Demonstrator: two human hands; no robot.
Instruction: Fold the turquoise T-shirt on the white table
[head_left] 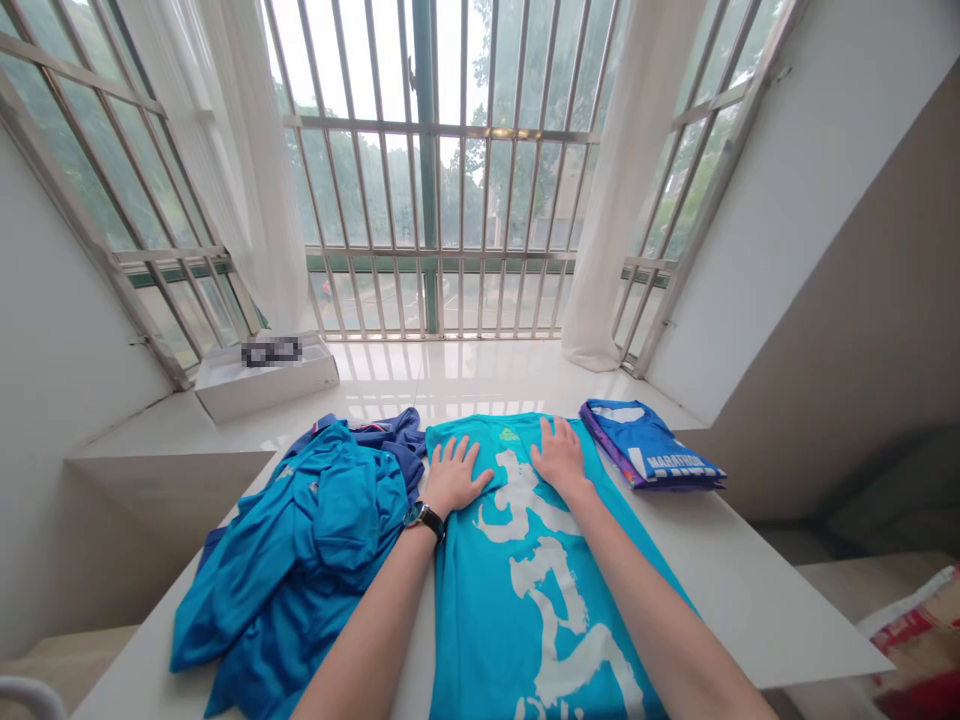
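Note:
A turquoise T-shirt [480,620] with large white brush lettering lies spread lengthwise on the white table, its neck end toward the window. My left hand [452,478] rests flat on its upper left part, fingers apart, with a dark-strapped watch [424,519] on the wrist. Across from it, my right hand [559,455] lies on the upper right part, fingers stretched out toward the neck edge. Both palms face down on the cloth. To the left sits a loose heap of blue shirts [315,540]. The near end of the T-shirt runs out of view.
Folded shirts [652,445], a blue one printed "MARATHON" on top, are stacked at the right. A white box [270,385] stands on the windowsill [420,375]. White curtains [600,220] hang before the barred window. The white table's [780,610] right edge slants toward me.

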